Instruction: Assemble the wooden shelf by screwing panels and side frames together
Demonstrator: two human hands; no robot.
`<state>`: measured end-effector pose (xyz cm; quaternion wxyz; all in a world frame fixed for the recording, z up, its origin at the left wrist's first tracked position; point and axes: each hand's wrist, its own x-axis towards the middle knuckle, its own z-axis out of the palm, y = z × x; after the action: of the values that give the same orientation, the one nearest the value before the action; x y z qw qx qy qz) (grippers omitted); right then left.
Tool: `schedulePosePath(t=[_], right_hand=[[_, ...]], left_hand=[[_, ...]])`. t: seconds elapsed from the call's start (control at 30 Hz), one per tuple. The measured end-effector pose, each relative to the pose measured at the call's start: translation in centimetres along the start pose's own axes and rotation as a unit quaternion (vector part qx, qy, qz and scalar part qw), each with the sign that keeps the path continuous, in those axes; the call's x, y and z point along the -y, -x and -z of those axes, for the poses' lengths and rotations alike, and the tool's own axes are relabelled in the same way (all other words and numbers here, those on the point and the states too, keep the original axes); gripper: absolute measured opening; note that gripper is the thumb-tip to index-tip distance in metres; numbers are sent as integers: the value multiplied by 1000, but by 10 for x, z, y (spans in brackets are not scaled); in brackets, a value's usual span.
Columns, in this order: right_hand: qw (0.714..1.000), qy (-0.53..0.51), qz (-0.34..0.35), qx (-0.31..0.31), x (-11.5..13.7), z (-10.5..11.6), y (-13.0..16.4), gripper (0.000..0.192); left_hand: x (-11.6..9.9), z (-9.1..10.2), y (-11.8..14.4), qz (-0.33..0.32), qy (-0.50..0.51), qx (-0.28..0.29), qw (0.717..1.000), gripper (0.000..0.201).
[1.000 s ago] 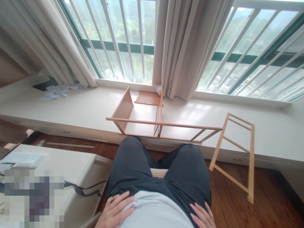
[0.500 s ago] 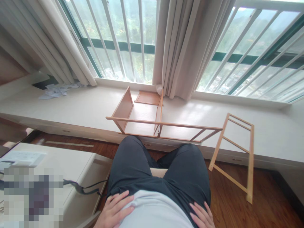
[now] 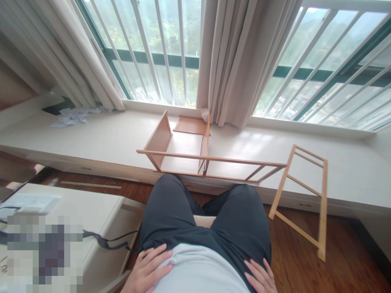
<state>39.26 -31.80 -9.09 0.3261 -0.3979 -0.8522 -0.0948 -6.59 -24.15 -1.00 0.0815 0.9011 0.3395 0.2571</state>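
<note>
1. Nothing is held right now. The left hand (image 3: 148, 272) is laid flat at the lower middle of the frame, fingers loosely spread on the light shirt (image 3: 198, 270) where it meets the dark trousers (image 3: 207, 219). The right hand (image 3: 260, 278) is parked the same way at the bottom edge, fingers relaxed and a bit apart, clamped on nothing.

2. The nearest piece of work is the half-built wooden shelf (image 3: 189, 152), seen in the middle of the frame just above the knees. It's lying on its side on the white window ledge (image 3: 100, 140), with two panels standing up and long thin rails running off to the right.

3. A separate ladder-style side frame (image 3: 302, 199) is propped at the right, its top leaning on the ledge and its foot on the wood floor (image 3: 305, 260).

4. Handling guess: it's probably light, since it's mostly slats and thin boards. Stiff along the rails, but likely wobbly as a whole, because one end looks open and unbraced.

5. The thin rails are best not grabbed mid-span; some flex is to be expected there.

6. A better hold is probably found at the solid panels or close to the joints, one hand at each end.

7. The bare wood shouldn't be slippery.
</note>
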Motion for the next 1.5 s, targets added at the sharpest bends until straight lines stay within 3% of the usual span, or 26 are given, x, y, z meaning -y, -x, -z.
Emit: schedulePosePath(t=[0.57,0.87,1.2,1.37,1.5], right_hand=[[1000,-3,2,29,-2,-4,19,48],[1000,-9,-2,26,0,-1,12,52],[997,-30,-75,9,5,2,6,52],[995,-46,-88,11,5,12,-17,40],[988,-71,-124,49,3,25,-61,22]], left_hand=[[1,-1,3,-2,2,9,1000,49],[0,3,0,5,11,23,1000,48],[-2,5,-1,10,16,25,1000,49],[-1,4,0,10,16,25,1000,49],[-1,4,0,11,16,28,999,50]])
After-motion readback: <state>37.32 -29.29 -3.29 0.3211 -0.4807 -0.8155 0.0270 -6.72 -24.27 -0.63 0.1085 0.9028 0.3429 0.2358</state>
